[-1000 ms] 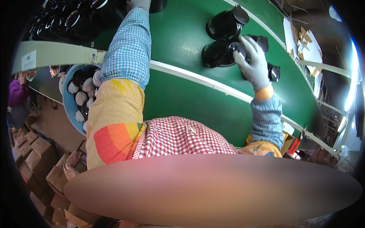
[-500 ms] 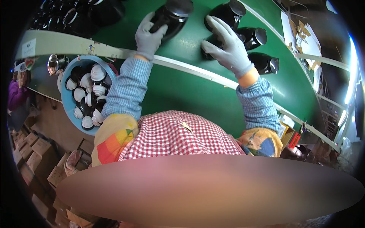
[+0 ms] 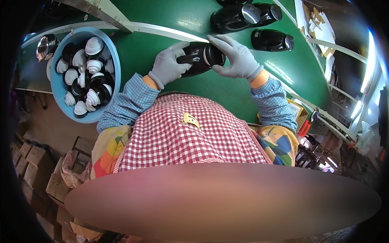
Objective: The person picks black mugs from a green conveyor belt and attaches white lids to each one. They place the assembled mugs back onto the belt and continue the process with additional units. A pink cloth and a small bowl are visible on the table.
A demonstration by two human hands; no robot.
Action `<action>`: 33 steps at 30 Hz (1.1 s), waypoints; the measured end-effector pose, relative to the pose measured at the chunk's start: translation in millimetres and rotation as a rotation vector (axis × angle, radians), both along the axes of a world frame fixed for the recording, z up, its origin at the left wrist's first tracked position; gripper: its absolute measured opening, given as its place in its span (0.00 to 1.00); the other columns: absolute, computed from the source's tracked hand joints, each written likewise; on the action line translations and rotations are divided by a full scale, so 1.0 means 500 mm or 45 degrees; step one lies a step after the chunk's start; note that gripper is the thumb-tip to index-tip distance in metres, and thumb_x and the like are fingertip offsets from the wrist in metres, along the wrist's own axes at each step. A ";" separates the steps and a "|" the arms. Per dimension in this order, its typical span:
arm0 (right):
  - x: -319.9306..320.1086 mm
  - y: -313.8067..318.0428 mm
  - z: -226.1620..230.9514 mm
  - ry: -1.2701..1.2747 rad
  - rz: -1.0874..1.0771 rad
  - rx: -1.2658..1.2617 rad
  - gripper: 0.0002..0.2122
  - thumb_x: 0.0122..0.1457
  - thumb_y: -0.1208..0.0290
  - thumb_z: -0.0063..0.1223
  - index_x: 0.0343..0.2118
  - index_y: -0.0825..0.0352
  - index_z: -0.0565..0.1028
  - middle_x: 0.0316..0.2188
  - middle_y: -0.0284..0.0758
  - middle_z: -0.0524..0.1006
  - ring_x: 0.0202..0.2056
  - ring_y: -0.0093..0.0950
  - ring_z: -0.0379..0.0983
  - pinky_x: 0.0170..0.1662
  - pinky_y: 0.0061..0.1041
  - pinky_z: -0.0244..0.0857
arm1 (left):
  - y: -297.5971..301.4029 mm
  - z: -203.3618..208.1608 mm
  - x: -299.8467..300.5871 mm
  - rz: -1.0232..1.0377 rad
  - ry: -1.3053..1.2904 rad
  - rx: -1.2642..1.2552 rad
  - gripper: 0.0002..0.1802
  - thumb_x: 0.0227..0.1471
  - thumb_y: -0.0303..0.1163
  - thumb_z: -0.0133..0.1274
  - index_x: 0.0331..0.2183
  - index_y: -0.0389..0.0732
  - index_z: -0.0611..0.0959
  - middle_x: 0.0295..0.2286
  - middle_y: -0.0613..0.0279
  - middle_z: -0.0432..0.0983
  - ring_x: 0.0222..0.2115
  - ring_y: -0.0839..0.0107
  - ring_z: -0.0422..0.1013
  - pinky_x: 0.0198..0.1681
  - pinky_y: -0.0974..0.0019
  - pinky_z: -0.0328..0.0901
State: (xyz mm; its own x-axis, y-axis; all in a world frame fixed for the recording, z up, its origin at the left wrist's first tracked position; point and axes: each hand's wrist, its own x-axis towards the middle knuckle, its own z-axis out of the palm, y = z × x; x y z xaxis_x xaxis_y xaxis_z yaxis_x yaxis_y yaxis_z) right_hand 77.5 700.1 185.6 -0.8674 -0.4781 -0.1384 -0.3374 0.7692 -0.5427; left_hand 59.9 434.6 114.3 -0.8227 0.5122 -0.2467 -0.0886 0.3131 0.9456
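1. Evidently, both gloved hands are grasping: the left hand [image 3: 167,65] has its fingers curled round the handle side of a black jug [image 3: 197,56], and the right hand [image 3: 239,58] brackets the jug's dark end piece [image 3: 216,55] between fingers and thumb.
2. Between the two sets of fingers the jug lies tipped on its side, end piece toward the right palm, a pale line showing along the join.
3. For good control, the left fingers should bear the weight near the handle while the right ones work squarely along the jug's axis; a skewed push could strain the join, and the glossy shell may slip.
4. Close by the fingers runs the tabletop's white rail [image 3: 162,32]; lifting over it would avoid a knock.
5. Beyond the right fingertips, other black jugs [image 3: 231,18] limit the room.
6. Ahead of the left fingers, the green tabletop [image 3: 162,12] offers more space.
7. Farther out leftward are a grey post [image 3: 107,12] and a blue basin [image 3: 117,65] of black-and-white parts.
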 end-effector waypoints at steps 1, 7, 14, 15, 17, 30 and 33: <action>0.008 0.004 -0.011 0.027 0.004 -0.023 0.40 0.47 0.59 0.66 0.66 0.59 0.66 0.59 0.48 0.70 0.57 0.49 0.71 0.61 0.41 0.67 | 0.000 0.001 0.002 -0.022 -0.032 -0.011 0.19 0.43 0.30 0.66 0.39 0.31 0.87 0.58 0.53 0.74 0.51 0.62 0.76 0.54 0.64 0.71; 0.032 0.010 -0.029 0.008 0.066 -0.065 0.40 0.46 0.69 0.65 0.67 0.56 0.66 0.63 0.46 0.67 0.61 0.50 0.66 0.64 0.42 0.64 | 0.007 -0.013 0.004 -0.135 0.180 -0.116 0.24 0.42 0.34 0.66 0.44 0.34 0.87 0.58 0.52 0.74 0.48 0.63 0.77 0.49 0.66 0.73; 0.026 0.016 -0.031 0.207 0.283 -0.050 0.40 0.41 0.79 0.65 0.64 0.56 0.69 0.63 0.43 0.67 0.61 0.49 0.66 0.62 0.43 0.67 | 0.009 0.009 -0.017 -0.144 -0.165 -0.088 0.36 0.43 0.32 0.65 0.57 0.38 0.80 0.46 0.52 0.80 0.29 0.70 0.79 0.32 0.69 0.76; 0.026 0.015 -0.033 0.250 0.314 -0.043 0.39 0.41 0.80 0.65 0.63 0.57 0.69 0.62 0.43 0.68 0.60 0.49 0.67 0.61 0.43 0.68 | 0.009 0.010 -0.021 -0.149 -0.173 -0.086 0.36 0.44 0.31 0.65 0.57 0.38 0.79 0.44 0.53 0.80 0.27 0.71 0.78 0.30 0.70 0.75; 0.019 0.013 -0.031 0.309 0.371 -0.016 0.38 0.41 0.81 0.64 0.62 0.57 0.70 0.62 0.42 0.68 0.60 0.50 0.66 0.59 0.44 0.69 | 0.011 0.009 -0.033 -0.159 -0.188 -0.083 0.36 0.45 0.29 0.64 0.59 0.39 0.78 0.39 0.55 0.81 0.24 0.73 0.77 0.25 0.71 0.73; -0.017 0.042 -0.044 0.202 0.301 0.002 0.37 0.47 0.70 0.67 0.63 0.60 0.68 0.61 0.44 0.68 0.56 0.51 0.70 0.57 0.43 0.70 | 0.040 -0.001 -0.112 -0.325 -0.261 -0.161 0.36 0.45 0.28 0.65 0.58 0.39 0.78 0.32 0.58 0.82 0.21 0.74 0.75 0.26 0.71 0.73; -0.040 0.004 -0.012 -0.500 -0.218 0.430 0.36 0.56 0.52 0.63 0.65 0.64 0.65 0.61 0.50 0.69 0.52 0.51 0.75 0.57 0.43 0.69 | 0.054 0.022 -0.064 -0.225 -0.185 -0.229 0.29 0.45 0.35 0.64 0.51 0.36 0.83 0.38 0.48 0.83 0.26 0.66 0.81 0.35 0.65 0.75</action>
State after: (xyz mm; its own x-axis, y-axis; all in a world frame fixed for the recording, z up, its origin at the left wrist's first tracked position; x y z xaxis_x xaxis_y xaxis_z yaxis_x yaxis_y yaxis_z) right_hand 57.3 702.0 179.7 -0.7810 -0.2070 -0.5892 -0.0135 0.9488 -0.3155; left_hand 28.1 461.6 125.4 -0.6740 0.5816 -0.4555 -0.1487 0.4972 0.8548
